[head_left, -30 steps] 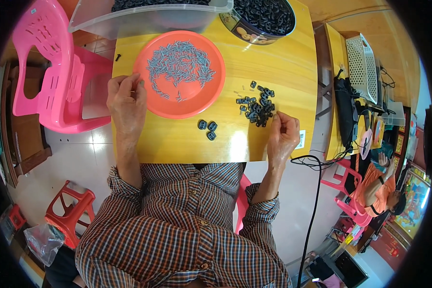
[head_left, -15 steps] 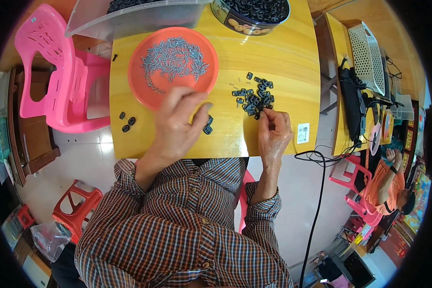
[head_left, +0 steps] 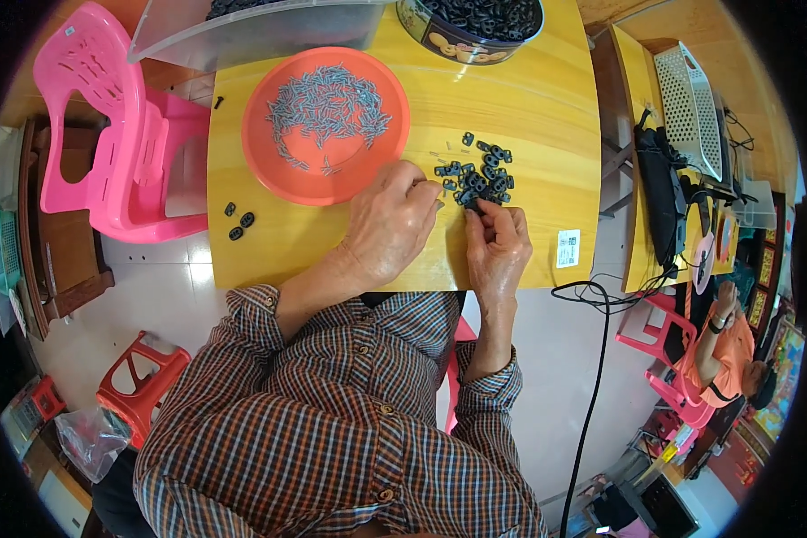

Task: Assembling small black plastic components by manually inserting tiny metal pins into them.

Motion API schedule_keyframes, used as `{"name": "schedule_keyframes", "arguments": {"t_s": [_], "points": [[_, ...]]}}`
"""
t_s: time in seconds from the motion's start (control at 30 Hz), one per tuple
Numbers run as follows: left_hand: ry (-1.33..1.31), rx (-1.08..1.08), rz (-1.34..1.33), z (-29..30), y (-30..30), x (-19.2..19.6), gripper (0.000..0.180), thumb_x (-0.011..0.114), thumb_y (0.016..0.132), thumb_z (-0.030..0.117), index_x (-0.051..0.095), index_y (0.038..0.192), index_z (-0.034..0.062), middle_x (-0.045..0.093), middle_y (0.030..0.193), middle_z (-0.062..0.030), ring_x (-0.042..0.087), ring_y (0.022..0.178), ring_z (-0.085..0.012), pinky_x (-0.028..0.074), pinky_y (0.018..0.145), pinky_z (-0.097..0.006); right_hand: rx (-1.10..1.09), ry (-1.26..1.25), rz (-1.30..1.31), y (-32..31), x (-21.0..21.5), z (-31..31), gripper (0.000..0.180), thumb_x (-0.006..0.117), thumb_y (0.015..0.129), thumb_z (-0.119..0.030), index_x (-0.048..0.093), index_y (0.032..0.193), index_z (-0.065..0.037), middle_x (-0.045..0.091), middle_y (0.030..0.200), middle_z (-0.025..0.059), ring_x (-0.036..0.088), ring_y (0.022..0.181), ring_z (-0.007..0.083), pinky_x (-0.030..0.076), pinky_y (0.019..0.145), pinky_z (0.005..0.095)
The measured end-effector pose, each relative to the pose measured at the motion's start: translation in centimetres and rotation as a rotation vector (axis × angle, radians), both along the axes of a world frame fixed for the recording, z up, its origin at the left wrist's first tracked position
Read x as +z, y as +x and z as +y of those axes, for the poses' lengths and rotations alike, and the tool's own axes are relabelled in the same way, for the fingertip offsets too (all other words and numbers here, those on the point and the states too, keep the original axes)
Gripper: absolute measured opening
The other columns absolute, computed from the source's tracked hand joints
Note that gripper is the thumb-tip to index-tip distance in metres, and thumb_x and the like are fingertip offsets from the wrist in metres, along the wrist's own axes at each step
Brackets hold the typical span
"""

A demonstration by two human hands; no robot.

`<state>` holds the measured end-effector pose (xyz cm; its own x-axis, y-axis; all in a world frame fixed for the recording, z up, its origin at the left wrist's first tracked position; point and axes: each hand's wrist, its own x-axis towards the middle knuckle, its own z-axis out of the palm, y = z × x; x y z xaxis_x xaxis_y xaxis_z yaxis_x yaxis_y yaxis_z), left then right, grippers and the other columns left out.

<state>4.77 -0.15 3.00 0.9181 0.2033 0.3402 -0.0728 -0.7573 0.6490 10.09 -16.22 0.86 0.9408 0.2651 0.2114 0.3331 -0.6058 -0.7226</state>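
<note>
Near the table's [head_left: 547,99] left edge lay three black clips [head_left: 238,221]; the orange plate [head_left: 260,170] held screws [head_left: 327,106]. Left hand [head_left: 387,229], fingers bunched, and right hand [head_left: 496,244], pinching one piece, met at the black clip pile [head_left: 477,176], right of centre.

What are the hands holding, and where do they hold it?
The right hand pinches a small black part by its edge. Whether the left hand holds anything cannot be told.

The left hand [head_left: 390,229] hides its own fingertips. At 12 o'clock, the picture's edge cuts off the round tin [head_left: 468,29] and the clear plastic bin [head_left: 260,34].
</note>
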Motion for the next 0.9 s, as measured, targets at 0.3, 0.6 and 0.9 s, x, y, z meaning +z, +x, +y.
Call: {"name": "schedule_keyframes", "arguments": {"t_s": [0.3, 0.6, 0.9], "points": [[-0.172, -0.067, -0.031, -0.7, 0.5, -0.8, 0.017, 0.067, 0.074, 0.005, 0.064, 0.09, 0.0015, 0.056, 0.085, -0.01, 0.058, 0.075, -0.0251, 0.049, 0.063, -0.035, -0.115, 0.299, 0.315, -0.2, 0.1, -0.4, 0.007, 0.067, 0.082, -0.003, 0.062, 0.085, 0.0, 0.06, 0.077, 0.0053, 0.052, 0.056, 0.0089, 0.043, 0.053, 0.0212], [-0.976, -0.214, 0.293, -1.2, 0.6, -1.2, 0.016, 0.06, 0.086, 0.002, 0.063, 0.102, -0.0015, 0.063, 0.086, -0.0023, 0.059, 0.07, -0.0057, 0.048, 0.057, -0.02, -0.156, 1.033, 0.939, -0.4, 2.2, 0.0, 0.015, 0.062, 0.087, -0.012, 0.06, 0.088, 0.003, 0.061, 0.077, 0.0069, 0.05, 0.056, 0.0094, 0.037, 0.049, 0.0199], [-1.203, -0.179, 0.402, -0.8, 1.0, -0.5, 0.016, 0.059, 0.089, 0.008, 0.062, 0.101, -0.0024, 0.065, 0.08, -0.0028, 0.059, 0.065, -0.0052, 0.048, 0.052, -0.019, -0.08, 1.055, 0.982, -0.9, 1.7, 0.3, 0.015, 0.06, 0.088, -0.012, 0.059, 0.087, 0.003, 0.06, 0.076, 0.0075, 0.05, 0.056, 0.0099, 0.038, 0.05, 0.0206]]}}
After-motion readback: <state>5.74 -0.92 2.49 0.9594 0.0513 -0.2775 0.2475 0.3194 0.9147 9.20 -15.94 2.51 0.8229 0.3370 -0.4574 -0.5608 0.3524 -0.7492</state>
